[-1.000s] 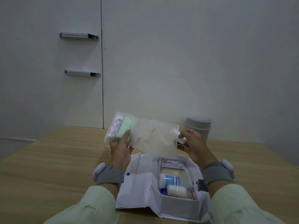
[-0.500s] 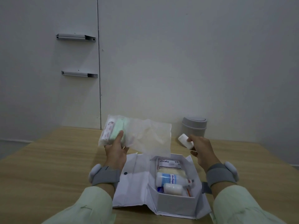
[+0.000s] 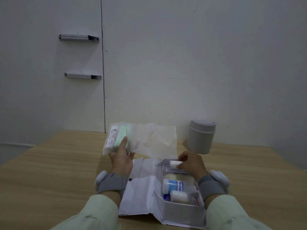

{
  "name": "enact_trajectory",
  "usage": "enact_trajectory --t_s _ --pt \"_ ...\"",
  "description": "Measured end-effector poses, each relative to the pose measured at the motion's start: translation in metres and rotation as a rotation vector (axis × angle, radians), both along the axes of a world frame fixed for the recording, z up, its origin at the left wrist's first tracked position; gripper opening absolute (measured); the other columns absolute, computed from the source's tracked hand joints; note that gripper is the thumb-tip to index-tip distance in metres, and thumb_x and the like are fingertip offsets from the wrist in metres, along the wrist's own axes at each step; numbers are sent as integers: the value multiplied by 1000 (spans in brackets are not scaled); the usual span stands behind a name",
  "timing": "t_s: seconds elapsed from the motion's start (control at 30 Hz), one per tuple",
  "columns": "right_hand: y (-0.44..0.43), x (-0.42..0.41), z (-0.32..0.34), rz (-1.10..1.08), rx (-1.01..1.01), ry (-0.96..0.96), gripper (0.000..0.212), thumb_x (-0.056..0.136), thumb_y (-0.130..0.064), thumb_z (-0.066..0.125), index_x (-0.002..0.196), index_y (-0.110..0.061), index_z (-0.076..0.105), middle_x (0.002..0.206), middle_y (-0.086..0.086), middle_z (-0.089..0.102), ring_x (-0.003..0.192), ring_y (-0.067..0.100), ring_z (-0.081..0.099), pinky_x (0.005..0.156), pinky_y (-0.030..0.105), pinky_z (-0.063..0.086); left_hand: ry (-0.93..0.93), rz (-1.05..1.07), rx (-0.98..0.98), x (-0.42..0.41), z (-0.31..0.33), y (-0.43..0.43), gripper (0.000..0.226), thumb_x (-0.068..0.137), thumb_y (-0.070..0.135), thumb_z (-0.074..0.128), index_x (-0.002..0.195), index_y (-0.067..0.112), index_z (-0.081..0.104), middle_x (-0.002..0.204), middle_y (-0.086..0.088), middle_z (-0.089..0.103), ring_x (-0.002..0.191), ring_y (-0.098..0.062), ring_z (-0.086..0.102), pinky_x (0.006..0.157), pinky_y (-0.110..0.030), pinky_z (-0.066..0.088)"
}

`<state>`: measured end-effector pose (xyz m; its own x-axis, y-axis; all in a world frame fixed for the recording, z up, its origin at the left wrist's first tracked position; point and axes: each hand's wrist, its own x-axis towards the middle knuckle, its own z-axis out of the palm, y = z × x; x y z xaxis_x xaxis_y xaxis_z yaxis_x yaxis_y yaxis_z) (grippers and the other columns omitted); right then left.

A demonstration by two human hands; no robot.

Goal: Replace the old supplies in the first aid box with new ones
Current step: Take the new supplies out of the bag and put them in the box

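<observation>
At the lower centre of the frame, an open white first aid box (image 3: 181, 211) sits on the wooden bench (image 3: 49, 171), its lid flap spread flat to the left. The left hand (image 3: 122, 161), just above and left of the flap, has its grip closed on a clear plastic bag (image 3: 149, 140), thumb pressed against the front of it. The bag is held up off the bench at the centre of the frame; inside its left end lie a pale green packet (image 3: 122, 136) and a white patterned packet (image 3: 112, 140), while the right part of the bag looks empty and crumpled.

The right hand (image 3: 191, 164), at the far end of the box's compartment, has its grip closed on a small white roll (image 3: 174, 163), pinched between thumb and fingertips just over the box's contents. Whether the roll touches what lies beneath cannot be told.

Inside the compartment, from far to near, are a flat packet with a printed label (image 3: 172, 170), partly hidden by the right hand, a white bottle with a blue label (image 3: 174, 186) lying on its side, and another small white roll (image 3: 178, 195) at the near end. Both wrists wear grey bands, and the sleeves are pale green.

At the right of the frame, near the wall, a grey lidded bin (image 3: 201, 136) stands upright on the bench, apart from the box.
</observation>
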<state>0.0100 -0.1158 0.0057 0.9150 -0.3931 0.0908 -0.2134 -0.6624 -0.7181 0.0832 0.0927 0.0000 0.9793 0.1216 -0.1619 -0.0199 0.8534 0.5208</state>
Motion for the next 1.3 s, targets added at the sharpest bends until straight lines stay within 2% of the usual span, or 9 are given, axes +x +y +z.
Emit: enact_trajectory --t_s 0.17,0.23,0.3,0.63,0.73,0.83,0.93,1.07,1.3 --pt "7 8 -7 -45 -167 -27 20 80 -4 65 70 -20 60 109 11 68 87 18 52 77 21 40 -15 -24 -28 4 0 -7 56 82 7 69 134 10 47 128 -13 60 111 -30 62 67 -38 61" --pt "7 10 -8 -64 -230 -29 10 85 -6 58 85 -9 68 109 12 69 93 24 60 84 27 47 -11 -25 -22 5 1 -9 57 82 7 69 134 10 47 129 -13 60 111 -30 62 61 -36 61" --pt "6 12 -9 -58 -322 0 20 87 -10 54 101 -7 69 111 11 68 102 26 62 88 29 47 2 -30 -21 6 2 -10 59 81 8 70 135 9 46 129 -13 60 109 -29 62 58 -34 61" --pt "5 10 -12 -99 -318 32 16 87 -17 54 86 -13 69 100 11 70 89 26 62 67 24 36 -5 -65 -25 7 0 -10 57 81 8 70 134 9 48 128 -13 61 104 -27 64 59 -35 61" --pt "0 11 -7 -93 -139 -42 14 87 -13 54 83 -15 67 95 10 69 90 27 63 71 29 46 -22 -67 -18 7 -2 -10 57 82 8 70 134 12 47 128 -12 61 106 -28 64 66 -37 61" --pt "-1 5 7 -81 389 -289 21 91 -6 49 74 -17 54 90 14 65 77 27 64 62 35 55 -55 -62 -15 6 -2 -9 57 83 8 68 135 15 46 128 -10 61 110 -28 62 76 -41 59" --pt "2 -4 25 103 792 -347 17 93 -6 46 85 -18 54 92 7 62 77 23 61 59 34 53 -74 -74 -20 5 -1 -9 56 84 8 67 135 16 45 129 -11 60 113 -30 61 84 -45 55" --pt "3 -6 29 270 831 -254 16 94 -17 52 104 -22 65 99 4 68 89 27 62 75 46 56 -119 -115 34 0 2 -11 52 85 12 66 134 16 49 127 -11 62 112 -31 62 84 -45 55" --pt "6 -5 25 215 786 -267 34 90 11 45 114 -5 63 90 8 67 78 21 60 65 36 53 -142 -201 41 -7 15 -6 27 93 23 55 118 14 57 106 -4 65 94 -29 63 68 -43 60"
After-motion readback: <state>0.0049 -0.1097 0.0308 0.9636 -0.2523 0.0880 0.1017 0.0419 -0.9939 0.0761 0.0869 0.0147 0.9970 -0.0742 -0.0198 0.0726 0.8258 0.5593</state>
